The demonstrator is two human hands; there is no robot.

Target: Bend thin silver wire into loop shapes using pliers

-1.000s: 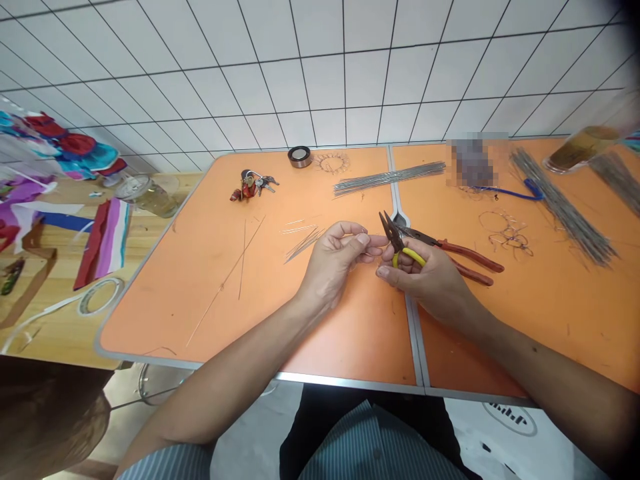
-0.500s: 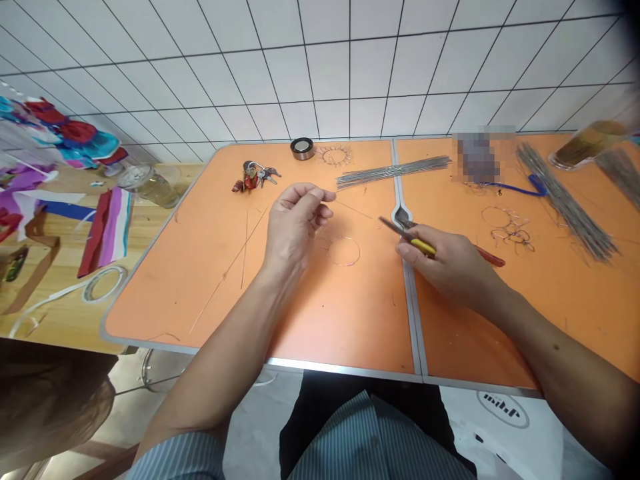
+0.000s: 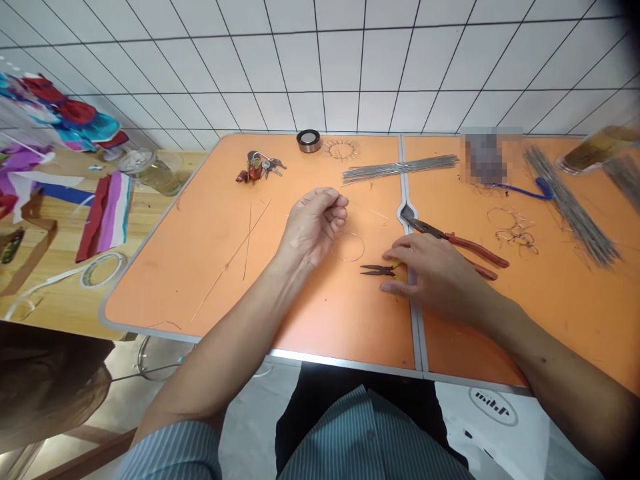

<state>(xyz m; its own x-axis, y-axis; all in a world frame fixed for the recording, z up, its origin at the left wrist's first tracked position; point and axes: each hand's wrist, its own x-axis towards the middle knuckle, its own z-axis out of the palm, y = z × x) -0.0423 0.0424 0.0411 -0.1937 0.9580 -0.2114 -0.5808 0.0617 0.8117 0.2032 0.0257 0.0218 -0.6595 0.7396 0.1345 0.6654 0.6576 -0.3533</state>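
Observation:
My left hand (image 3: 316, 223) is raised above the orange table (image 3: 300, 320), thumb and forefinger pinched on a thin wire (image 3: 379, 213) that points right and is only faintly visible. Below and right of it lies a round wire loop (image 3: 349, 246). Over the table's seam, my right hand (image 3: 430, 270) rests on the yellow handles of small pliers (image 3: 379, 270), fingers apart around them, the dark jaws pointing left. Just behind that hand lie larger pliers with red handles (image 3: 477, 248), jaws at the seam.
Keys (image 3: 260, 167), a black tape roll (image 3: 309, 140) and a bundle of wires (image 3: 400, 169) lie at the back. More wires (image 3: 573, 207), bent wire pieces (image 3: 515, 233) and a cup (image 3: 595, 150) are right. Ribbons (image 3: 103, 217) and white tape (image 3: 103, 269) lie left.
The small pliers have come down from a raised, gripped position onto the table, nearer me. My right hand's fingers have loosened around them. The view has shifted slightly.

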